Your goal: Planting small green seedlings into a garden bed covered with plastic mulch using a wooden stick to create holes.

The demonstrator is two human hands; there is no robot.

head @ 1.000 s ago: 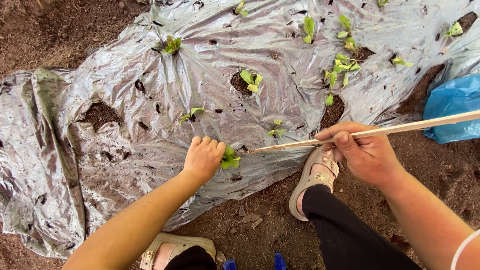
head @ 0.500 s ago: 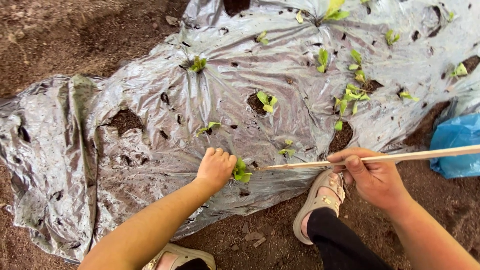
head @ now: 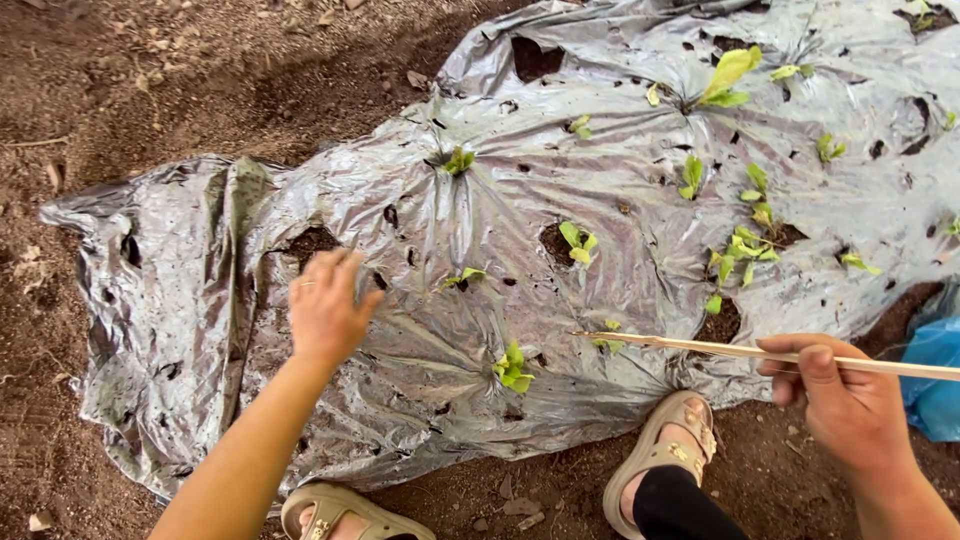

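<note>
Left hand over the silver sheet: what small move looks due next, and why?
Probably lower the left hand onto the empty hole in the plastic sheet: it hovers open beside that hole, which shows bare soil, while the right hand holds the thin stick.

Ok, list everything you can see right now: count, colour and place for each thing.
sheet: one, silver plastic with torn holes, spread over the soil across the middle and right
seedlings: well over a dozen, green, poking through holes in the sheet
soil: brown, around the sheet and showing in its holes
bag: one, blue, at the right edge
stick: one, pale wood, thin, pointing left over the sheet
sandals: two, beige, on the soil at the bottom edge
left hand: open, empty, over the sheet beside a bare hole
right hand: closed on the stick, lower right
</note>
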